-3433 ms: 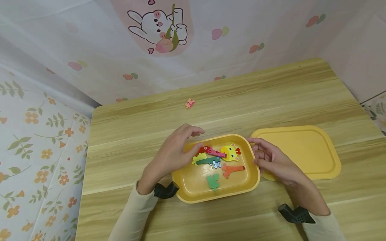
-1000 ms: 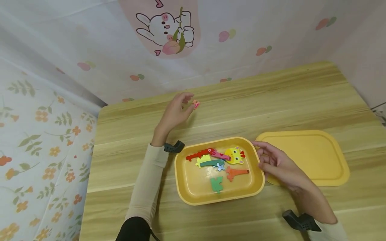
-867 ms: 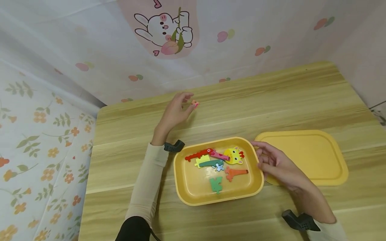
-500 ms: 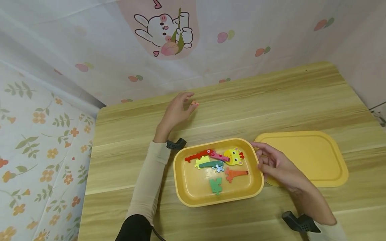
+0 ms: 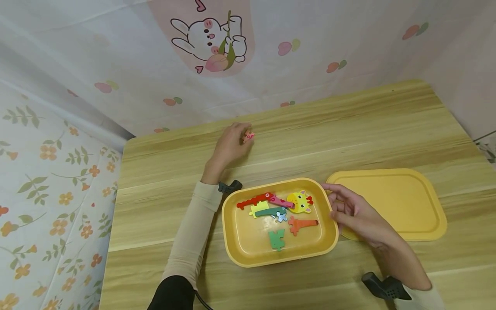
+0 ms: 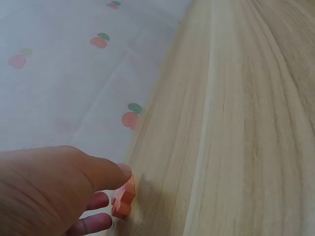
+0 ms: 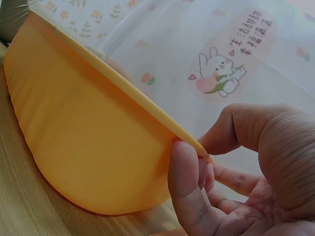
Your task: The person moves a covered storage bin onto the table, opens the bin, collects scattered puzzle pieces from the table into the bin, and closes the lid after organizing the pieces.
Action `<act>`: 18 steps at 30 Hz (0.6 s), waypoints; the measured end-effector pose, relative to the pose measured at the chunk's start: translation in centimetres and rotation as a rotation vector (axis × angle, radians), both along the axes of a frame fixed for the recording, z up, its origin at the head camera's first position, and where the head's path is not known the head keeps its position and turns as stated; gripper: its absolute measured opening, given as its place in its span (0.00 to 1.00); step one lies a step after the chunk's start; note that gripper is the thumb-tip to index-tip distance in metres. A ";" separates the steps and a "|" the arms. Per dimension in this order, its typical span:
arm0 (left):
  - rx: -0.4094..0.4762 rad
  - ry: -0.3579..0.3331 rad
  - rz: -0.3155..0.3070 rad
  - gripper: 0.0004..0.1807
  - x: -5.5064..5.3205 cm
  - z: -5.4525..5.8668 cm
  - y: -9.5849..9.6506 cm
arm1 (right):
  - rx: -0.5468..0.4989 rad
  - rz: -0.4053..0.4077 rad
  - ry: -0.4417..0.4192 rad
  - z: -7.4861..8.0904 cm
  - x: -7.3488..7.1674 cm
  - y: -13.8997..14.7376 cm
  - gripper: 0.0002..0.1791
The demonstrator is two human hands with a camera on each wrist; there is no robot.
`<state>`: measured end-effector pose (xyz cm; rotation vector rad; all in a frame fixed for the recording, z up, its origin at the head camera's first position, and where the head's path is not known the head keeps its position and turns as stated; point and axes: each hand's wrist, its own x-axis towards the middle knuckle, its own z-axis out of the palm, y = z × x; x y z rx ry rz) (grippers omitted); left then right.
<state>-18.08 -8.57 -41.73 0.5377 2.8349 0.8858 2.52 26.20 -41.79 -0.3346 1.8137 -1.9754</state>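
Near the table's far edge, my left hand (image 5: 230, 144) pinches a small pink-orange jigsaw puzzle piece (image 5: 249, 137) between thumb and fingers. The left wrist view shows that piece (image 6: 124, 200) on edge, the thumb at its top and fingertips beside it. My right hand (image 5: 354, 213) holds the right end of a yellow plastic box (image 5: 242, 241), thumb and fingers on the rim of the box (image 7: 108, 142). Inside lie several puzzle pieces: a yellow giraffe head (image 5: 301, 202), a red piece (image 5: 252, 201), a pink one (image 5: 284, 202), an orange one (image 5: 303, 224) and a green one (image 5: 277, 239).
A flat yellow lid (image 5: 395, 202) lies on the wooden table (image 5: 348, 137) to the right, partly behind my right hand. Printed white cloth (image 5: 310, 43) hangs along the table's far side, with a flowered cloth (image 5: 54, 206) at the left.
My left hand has gone from over the box to the far puzzle piece, and its fingers have closed around it. My right hand has stayed at the box's rim.
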 end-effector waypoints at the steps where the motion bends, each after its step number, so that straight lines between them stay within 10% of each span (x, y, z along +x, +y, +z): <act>1: -0.001 0.003 -0.001 0.21 0.0 -0.1 0.0 | 0.000 0.000 0.000 0.0 0.0 0.0 0.35; 18: 0.006 0.003 0.029 0.15 0.5 -0.9 0.6 | -0.033 0.028 0.033 0.0 0.0 -0.1 0.35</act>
